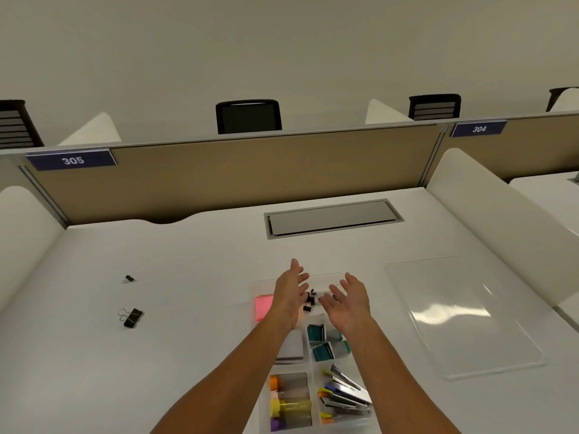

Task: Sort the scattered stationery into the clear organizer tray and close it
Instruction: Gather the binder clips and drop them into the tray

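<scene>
Head view: both hands hover over the far end of the clear organizer tray (313,368) on the white worktop (194,355). The left hand (289,296) and right hand (347,303) face each other with fingers straight and spread, holding nothing. Between them, small black binder clips (310,298) lie in the tray's far compartment, beside a pink sticky-note pad (262,306). Nearer compartments hold teal staple boxes (321,343), coloured tubes (289,402) and a stapler (346,391). The tray's clear lid (463,314) lies flat on the worktop to the right, apart from the tray. Well to the left, a large binder clip (131,317) and a small binder clip (129,279) lie loose on the worktop.
</scene>
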Demonstrator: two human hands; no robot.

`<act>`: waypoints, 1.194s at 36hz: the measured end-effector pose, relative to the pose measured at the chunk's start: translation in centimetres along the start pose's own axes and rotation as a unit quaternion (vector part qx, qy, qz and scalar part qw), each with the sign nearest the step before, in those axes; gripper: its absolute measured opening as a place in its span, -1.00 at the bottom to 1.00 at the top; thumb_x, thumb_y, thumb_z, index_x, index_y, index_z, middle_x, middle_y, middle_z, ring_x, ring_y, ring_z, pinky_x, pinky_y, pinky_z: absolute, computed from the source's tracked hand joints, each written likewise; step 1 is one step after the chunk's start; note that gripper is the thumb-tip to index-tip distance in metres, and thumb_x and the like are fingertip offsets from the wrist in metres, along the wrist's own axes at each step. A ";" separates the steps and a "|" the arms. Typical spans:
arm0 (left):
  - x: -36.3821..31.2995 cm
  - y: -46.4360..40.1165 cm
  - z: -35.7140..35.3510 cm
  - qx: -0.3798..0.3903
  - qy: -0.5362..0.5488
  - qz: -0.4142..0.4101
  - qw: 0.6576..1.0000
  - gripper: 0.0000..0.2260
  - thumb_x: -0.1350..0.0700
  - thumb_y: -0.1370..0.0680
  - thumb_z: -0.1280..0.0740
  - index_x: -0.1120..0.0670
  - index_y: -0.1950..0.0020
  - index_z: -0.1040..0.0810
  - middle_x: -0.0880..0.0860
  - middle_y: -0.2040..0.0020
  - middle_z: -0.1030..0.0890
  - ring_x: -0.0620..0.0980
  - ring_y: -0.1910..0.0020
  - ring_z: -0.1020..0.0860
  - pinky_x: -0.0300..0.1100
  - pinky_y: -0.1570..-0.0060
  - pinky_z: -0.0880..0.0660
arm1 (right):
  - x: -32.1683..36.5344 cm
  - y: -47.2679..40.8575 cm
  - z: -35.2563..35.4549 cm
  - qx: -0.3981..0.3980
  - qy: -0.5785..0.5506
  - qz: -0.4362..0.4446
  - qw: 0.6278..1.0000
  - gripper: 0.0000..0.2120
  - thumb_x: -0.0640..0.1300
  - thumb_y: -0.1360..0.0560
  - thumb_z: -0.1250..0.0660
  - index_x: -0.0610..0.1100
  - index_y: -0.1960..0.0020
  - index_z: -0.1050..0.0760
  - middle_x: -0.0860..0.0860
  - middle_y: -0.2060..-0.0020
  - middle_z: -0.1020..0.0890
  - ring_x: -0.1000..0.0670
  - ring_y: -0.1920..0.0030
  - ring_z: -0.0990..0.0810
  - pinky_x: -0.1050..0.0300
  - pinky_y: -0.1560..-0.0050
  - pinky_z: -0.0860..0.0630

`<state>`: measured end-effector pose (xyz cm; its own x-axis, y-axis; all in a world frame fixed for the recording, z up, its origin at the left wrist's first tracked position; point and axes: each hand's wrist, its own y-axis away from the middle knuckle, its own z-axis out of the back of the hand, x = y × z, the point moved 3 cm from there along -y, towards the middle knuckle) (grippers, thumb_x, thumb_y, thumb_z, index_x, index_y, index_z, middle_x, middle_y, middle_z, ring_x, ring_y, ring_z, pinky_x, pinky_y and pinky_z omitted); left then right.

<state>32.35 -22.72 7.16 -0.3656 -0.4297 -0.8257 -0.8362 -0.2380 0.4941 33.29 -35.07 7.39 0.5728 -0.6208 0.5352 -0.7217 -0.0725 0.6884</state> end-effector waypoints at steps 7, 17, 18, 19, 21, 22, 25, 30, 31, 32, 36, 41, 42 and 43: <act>-1.0 1.2 3.9 -0.045 -0.095 -0.112 0.988 -0.75 -0.10 -0.64 -0.17 0.00 -0.16 -0.52 -0.02 -0.08 -0.63 -0.05 -0.06 -0.61 -0.11 -0.07 -0.57 | -1.8 1.0 -1.2 0.047 0.006 0.004 0.999 -0.68 -0.07 -0.60 -0.27 -0.17 -0.31 -0.45 -0.17 -0.23 -0.56 -0.22 -0.19 -0.57 -0.11 -0.23 -0.52; -0.8 3.5 16.1 -0.176 -0.243 -0.248 0.921 -0.86 0.02 -0.61 -0.29 -0.08 -0.16 -0.51 -0.13 -0.09 -0.59 -0.14 -0.08 -0.56 -0.43 0.07 -0.46 | -8.6 2.7 -6.6 0.154 0.099 -0.048 0.982 -0.70 -0.11 -0.54 -0.36 -0.18 -0.23 -0.54 -0.17 -0.14 -0.63 -0.20 -0.05 -0.65 -0.11 -0.14 -0.55; -0.4 3.9 17.8 -0.193 -0.241 -0.253 0.917 -0.86 0.03 -0.60 -0.29 -0.08 -0.15 -0.51 -0.13 -0.09 -0.59 -0.13 -0.10 -0.56 -0.41 0.07 -0.48 | -9.4 2.9 -7.2 0.165 0.117 -0.053 0.978 -0.70 -0.11 -0.54 -0.36 -0.18 -0.24 -0.54 -0.17 -0.14 -0.64 -0.20 -0.05 -0.66 -0.11 -0.12 -0.57; 0.1 4.3 19.4 -0.210 -0.245 -0.257 0.911 -0.85 0.05 -0.60 -0.30 -0.07 -0.16 -0.51 -0.12 -0.10 -0.58 -0.12 -0.12 -0.55 -0.35 0.01 -0.50 | -10.3 3.0 -7.7 0.175 0.137 -0.057 0.973 -0.70 -0.10 -0.54 -0.37 -0.17 -0.24 -0.54 -0.17 -0.14 -0.64 -0.20 -0.06 -0.67 -0.09 -0.09 -0.59; 1.2 4.9 22.7 -0.251 -0.296 -0.269 0.882 -0.79 0.07 -0.58 -0.32 -0.04 -0.22 -0.50 -0.08 -0.18 -0.54 -0.09 -0.20 -0.48 -0.17 -0.16 -0.48 | -12.1 3.2 -8.7 0.194 0.178 -0.061 0.963 -0.70 -0.09 -0.54 -0.38 -0.17 -0.23 -0.55 -0.17 -0.13 -0.65 -0.21 -0.06 -0.68 -0.08 -0.04 -0.62; 1.7 5.2 24.2 -0.273 -0.334 -0.275 0.859 -0.75 0.07 -0.58 -0.33 -0.02 -0.26 -0.49 -0.05 -0.22 -0.51 -0.06 -0.24 -0.44 -0.11 -0.22 -0.44 | -13.0 3.3 -9.2 0.202 0.197 -0.064 0.957 -0.70 -0.09 -0.54 -0.38 -0.17 -0.23 -0.55 -0.17 -0.13 -0.65 -0.22 -0.06 -0.68 -0.07 -0.02 -0.63; 2.9 5.8 28.0 -0.318 -0.406 -0.269 0.813 -0.62 0.07 -0.54 -0.37 0.03 -0.35 -0.42 0.05 -0.31 -0.43 0.04 -0.32 -0.35 0.01 -0.29 -0.39 | -15.9 3.3 -10.5 0.218 0.264 -0.072 0.937 -0.70 -0.08 -0.52 -0.39 -0.17 -0.21 -0.55 -0.17 -0.12 -0.65 -0.22 -0.05 -0.69 -0.07 0.01 -0.63; 3.8 5.5 32.8 -0.359 -0.441 -0.218 0.793 -0.42 -0.01 -0.54 -0.35 0.08 -0.49 -0.22 0.11 -0.49 -0.22 0.12 -0.50 -0.13 0.13 -0.45 -0.20 | -20.7 2.9 -12.7 0.243 0.447 -0.018 0.860 -0.77 -0.01 -0.55 -0.34 -0.03 -0.18 -0.54 -0.06 -0.09 -0.65 -0.08 -0.03 -0.69 0.03 0.00 -0.63; 3.8 5.3 33.5 -0.354 -0.437 -0.212 0.799 -0.40 -0.02 -0.55 -0.34 0.09 -0.51 -0.17 0.10 -0.51 -0.17 0.12 -0.52 -0.09 0.13 -0.46 -0.18 | -21.6 2.8 -13.3 0.248 0.492 0.004 0.835 -0.77 0.00 -0.54 -0.33 0.02 -0.18 -0.52 -0.02 -0.09 -0.64 -0.03 -0.04 -0.67 0.05 -0.03 -0.62; 3.7 5.0 34.2 -0.346 -0.421 -0.214 0.811 -0.38 -0.01 -0.56 -0.33 0.08 -0.52 -0.12 0.09 -0.53 -0.13 0.11 -0.52 -0.07 0.12 -0.46 -0.18 | -22.5 2.7 -13.9 0.252 0.532 0.024 0.808 -0.74 0.03 -0.52 -0.33 0.05 -0.20 -0.50 0.02 -0.08 -0.63 0.01 -0.05 -0.65 0.08 -0.06 -0.61; 2.9 4.0 36.6 -0.342 -0.340 -0.252 0.839 -0.35 0.08 -0.56 -0.35 0.02 -0.54 -0.06 0.04 -0.52 -0.15 0.01 -0.51 -0.16 0.04 -0.45 -0.24 | -26.2 2.2 -15.5 0.282 0.590 0.014 0.757 -0.61 0.08 -0.45 -0.37 0.09 -0.25 -0.45 0.03 -0.04 -0.62 0.05 -0.03 -0.64 0.04 -0.13 -0.61; 1.6 1.9 38.7 -0.375 -0.299 -0.244 0.843 -0.33 -0.01 -0.54 -0.37 -0.05 -0.52 -0.04 0.03 -0.52 -0.19 -0.01 -0.50 -0.18 -0.02 -0.45 -0.22 | -29.2 0.3 -17.5 0.284 0.625 0.018 0.727 -0.62 0.06 -0.49 -0.33 0.08 -0.29 -0.41 0.05 -0.03 -0.61 0.04 0.01 -0.63 0.02 -0.12 -0.59; 1.4 1.5 38.9 -0.387 -0.299 -0.235 0.840 -0.34 -0.05 -0.54 -0.35 -0.06 -0.52 -0.04 0.03 -0.52 -0.20 0.00 -0.50 -0.18 -0.01 -0.45 -0.23 | -29.6 -0.2 -18.0 0.281 0.627 0.022 0.726 -0.64 0.07 -0.52 -0.30 0.07 -0.29 -0.41 0.06 -0.03 -0.61 0.04 0.02 -0.64 0.03 -0.10 -0.60; 1.3 1.1 39.1 -0.398 -0.303 -0.226 0.836 -0.34 -0.10 -0.55 -0.33 -0.06 -0.52 -0.04 0.02 -0.52 -0.20 0.00 -0.50 -0.18 0.01 -0.45 -0.23 | -29.9 -0.7 -18.6 0.278 0.626 0.025 0.728 -0.66 0.07 -0.54 -0.27 0.06 -0.30 -0.41 0.05 -0.02 -0.61 0.04 0.06 -0.64 0.05 -0.05 -0.61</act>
<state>14.97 10.50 -3.99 -0.4272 0.3242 -0.8440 -0.4968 -0.8641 -0.0805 23.90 -1.99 -0.01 0.1939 0.5404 0.8188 -0.6001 -0.5949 0.5347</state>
